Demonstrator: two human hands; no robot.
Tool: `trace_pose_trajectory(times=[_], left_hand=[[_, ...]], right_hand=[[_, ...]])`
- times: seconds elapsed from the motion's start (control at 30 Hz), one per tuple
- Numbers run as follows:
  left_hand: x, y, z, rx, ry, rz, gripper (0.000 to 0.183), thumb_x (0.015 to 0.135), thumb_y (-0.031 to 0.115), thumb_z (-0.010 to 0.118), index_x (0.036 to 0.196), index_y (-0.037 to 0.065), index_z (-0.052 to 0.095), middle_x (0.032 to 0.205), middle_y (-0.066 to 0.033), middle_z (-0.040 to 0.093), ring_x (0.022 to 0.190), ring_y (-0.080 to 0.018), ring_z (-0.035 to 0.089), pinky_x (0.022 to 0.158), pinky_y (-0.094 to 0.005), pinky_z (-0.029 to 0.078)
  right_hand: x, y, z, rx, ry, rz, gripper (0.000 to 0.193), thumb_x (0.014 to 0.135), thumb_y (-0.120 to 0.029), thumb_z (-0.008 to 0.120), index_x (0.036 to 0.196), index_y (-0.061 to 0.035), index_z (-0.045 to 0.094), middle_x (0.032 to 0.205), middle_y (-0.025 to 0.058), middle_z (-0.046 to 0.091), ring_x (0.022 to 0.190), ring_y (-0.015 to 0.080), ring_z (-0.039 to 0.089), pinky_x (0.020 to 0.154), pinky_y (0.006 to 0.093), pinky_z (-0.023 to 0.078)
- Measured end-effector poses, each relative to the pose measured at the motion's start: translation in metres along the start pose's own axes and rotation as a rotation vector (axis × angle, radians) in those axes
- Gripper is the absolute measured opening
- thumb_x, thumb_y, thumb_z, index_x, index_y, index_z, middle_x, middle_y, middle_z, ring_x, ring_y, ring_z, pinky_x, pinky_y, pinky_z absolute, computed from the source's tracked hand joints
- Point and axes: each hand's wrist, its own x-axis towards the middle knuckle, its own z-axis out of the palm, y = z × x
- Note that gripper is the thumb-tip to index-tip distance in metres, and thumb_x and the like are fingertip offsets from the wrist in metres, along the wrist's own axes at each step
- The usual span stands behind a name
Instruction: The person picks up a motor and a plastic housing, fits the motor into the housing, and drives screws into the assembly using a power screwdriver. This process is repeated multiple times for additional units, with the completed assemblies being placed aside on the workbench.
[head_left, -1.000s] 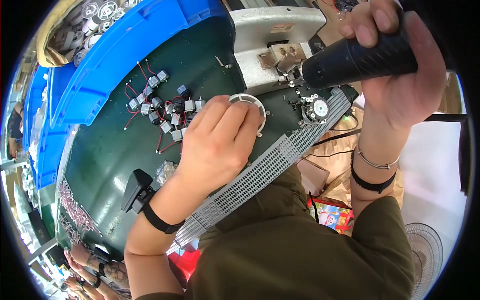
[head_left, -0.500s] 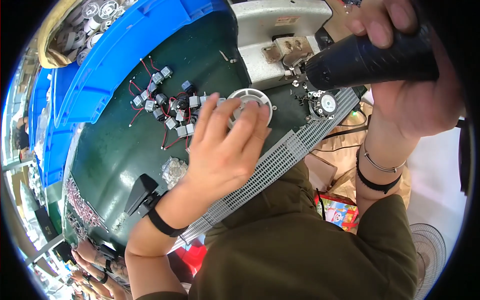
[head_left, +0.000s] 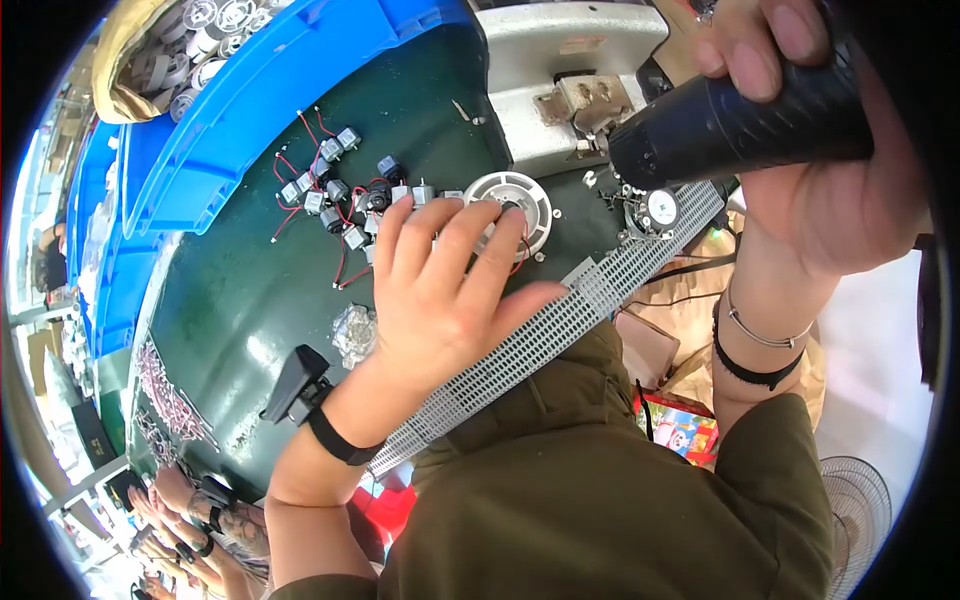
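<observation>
My left hand (head_left: 440, 290) lies palm down with its thumb stretched aside. Its fingertips rest on the near-left part of a white round plastic housing (head_left: 541, 212). A small dark piece shows by those fingertips in the housing, and a red wire (head_left: 524, 257) bends at its rim. High on the right, my right hand (head_left: 830, 190) is wrapped round a thick black electric screwdriver (head_left: 735, 130), which points left. Its tip is hard to make out near the metal machine. To the left of the housing lie several small silver motors (head_left: 330, 190) with red wires, partly behind my left fingers.
A grey metal machine (head_left: 560, 50) stands at the back. Below the screwdriver sits a small round mechanism (head_left: 660, 208) among loose screws. A perforated grey strip (head_left: 520, 350) runs along the near edge. Blue bins (head_left: 270, 90) border the far left; a co-worker's hands (head_left: 175, 490) show lower left.
My left thumb has spread away from the fingers, and the dark piece and red wire now show at the housing. My right hand keeps its grip. The table view has shifted slightly right.
</observation>
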Motion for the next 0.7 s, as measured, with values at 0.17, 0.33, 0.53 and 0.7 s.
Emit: trace_pose_trajectory(times=[0.17,0.33,0.53,0.7], left_hand=[[-0.018,0.003,0.025,0.019,0.185,-0.117,0.040,0.061,0.012,0.083,0.097,0.006,0.068,0.105,-0.0148,0.056,0.086,-0.0293,0.058,0.071,-0.0367,0.051],[-0.019,-0.004,0.025,-0.169,0.139,-0.166,0.037,0.066,0.010,0.078,0.100,0.007,0.066,0.114,-0.0208,0.052,0.095,-0.0351,0.058,0.075,-0.0383,0.051],[-0.017,-0.005,0.022,-0.199,0.143,-0.165,0.035,0.065,0.008,0.078,0.099,0.007,0.067,0.114,-0.0207,0.052,0.093,-0.0342,0.060,0.075,-0.0382,0.052],[-0.016,-0.005,0.024,-0.214,0.161,-0.172,0.037,0.063,0.005,0.079,0.098,0.007,0.068,0.114,-0.0197,0.053,0.090,-0.0328,0.061,0.073,-0.0367,0.052]], right_hand=[[0.024,-0.001,0.036,-0.021,-0.086,-0.009,0.042,0.084,-0.014,0.059,0.112,0.0086,0.038,0.067,0.0066,0.052,0.054,0.0171,0.054,0.057,0.0300,0.048],[0.031,-0.008,0.065,0.684,0.122,0.220,0.042,0.081,-0.005,0.061,0.113,0.0091,0.038,0.067,0.0088,0.053,0.053,0.0182,0.052,0.056,0.0302,0.047],[0.029,-0.004,0.072,0.760,0.085,0.190,0.042,0.079,-0.003,0.062,0.112,0.0091,0.038,0.066,0.0104,0.053,0.053,0.0196,0.053,0.054,0.0307,0.046],[0.028,-0.003,0.073,0.733,0.060,0.161,0.041,0.079,-0.004,0.062,0.110,0.0080,0.039,0.066,0.0110,0.054,0.053,0.0199,0.053,0.053,0.0311,0.046]])
